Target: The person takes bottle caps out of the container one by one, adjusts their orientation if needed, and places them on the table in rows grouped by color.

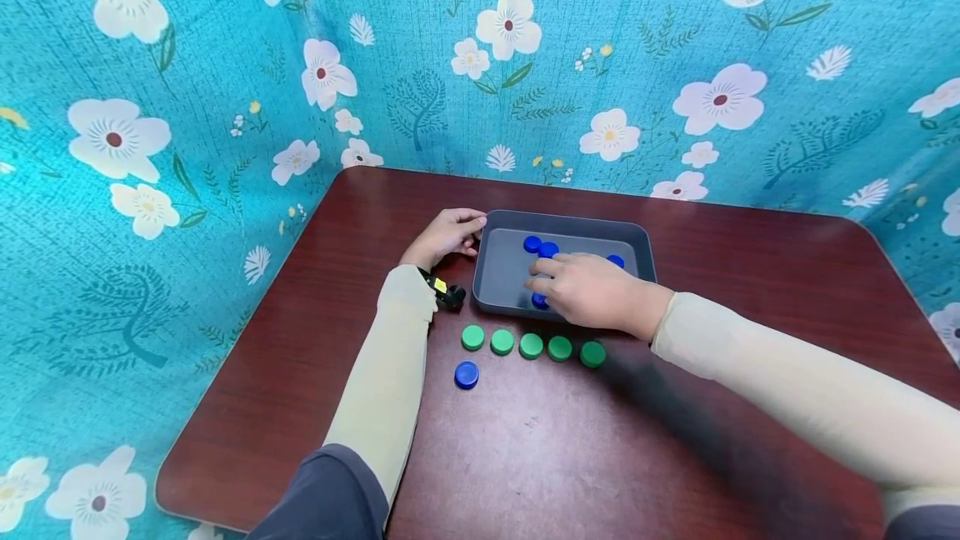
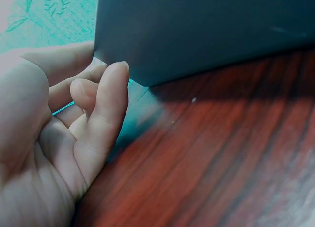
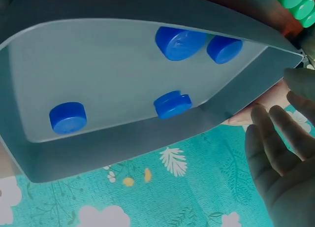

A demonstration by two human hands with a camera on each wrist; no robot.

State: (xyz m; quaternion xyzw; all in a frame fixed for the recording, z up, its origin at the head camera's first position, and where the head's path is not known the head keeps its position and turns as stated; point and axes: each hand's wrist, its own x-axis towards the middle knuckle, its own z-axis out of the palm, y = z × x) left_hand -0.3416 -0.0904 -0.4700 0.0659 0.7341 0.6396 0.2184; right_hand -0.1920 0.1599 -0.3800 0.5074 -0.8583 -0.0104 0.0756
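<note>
A dark grey rectangular tray (image 1: 564,221) stands on the table with several blue bottle caps (image 1: 532,244) scattered on its floor. My left hand (image 1: 448,236) holds the tray's left end near the far corner; in the left wrist view its curled fingers (image 2: 114,89) meet the tray wall (image 2: 197,30). Over the tray's right half hovers my right hand (image 1: 588,290), fingers slightly bent and spread. In the right wrist view nothing shows between that hand's fingers (image 3: 280,145), and the blue caps (image 3: 68,118) lie apart from it. My right hand partly hides the tray floor in the head view.
A row of several green bottle caps (image 1: 531,346) lies on the table (image 1: 510,448) along the tray's near side. One blue cap (image 1: 467,374) sits nearer, below the row's left end. A flowered turquoise cloth (image 1: 420,48) hangs behind the table and at its left.
</note>
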